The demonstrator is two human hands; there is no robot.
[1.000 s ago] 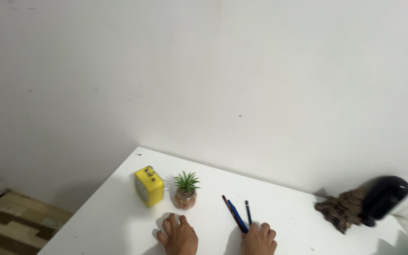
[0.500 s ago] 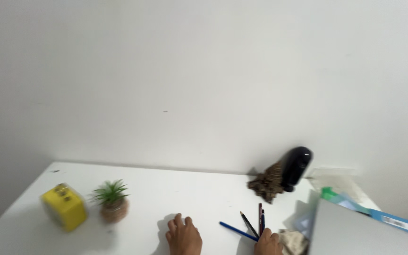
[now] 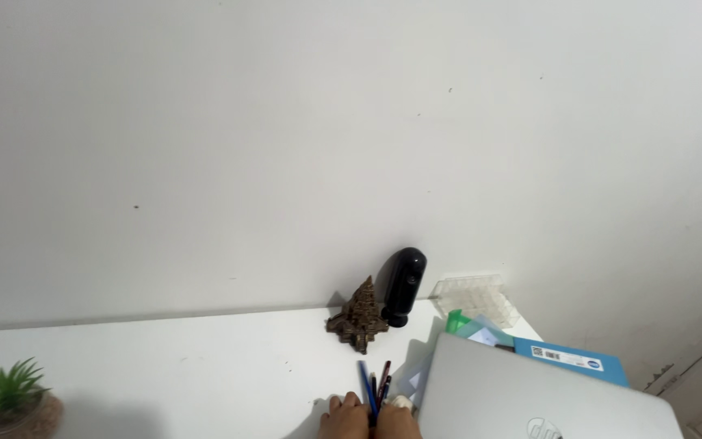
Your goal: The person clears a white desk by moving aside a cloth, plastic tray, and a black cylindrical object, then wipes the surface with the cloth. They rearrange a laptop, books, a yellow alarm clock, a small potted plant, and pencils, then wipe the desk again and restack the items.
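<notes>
White wall fills most of the frame above a white table along the bottom edge. At bottom centre, a bunch of slim pens, blue, dark and red, stands upright, tips fanning upward. Left hand and right hand close round its base, beside a grey laptop.

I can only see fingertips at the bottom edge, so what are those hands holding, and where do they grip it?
Both hands, left hand and right hand, close round a bunch of pens at their lower ends; the tips stick up above the fingers. The exact grip is cut off by the frame.
</notes>
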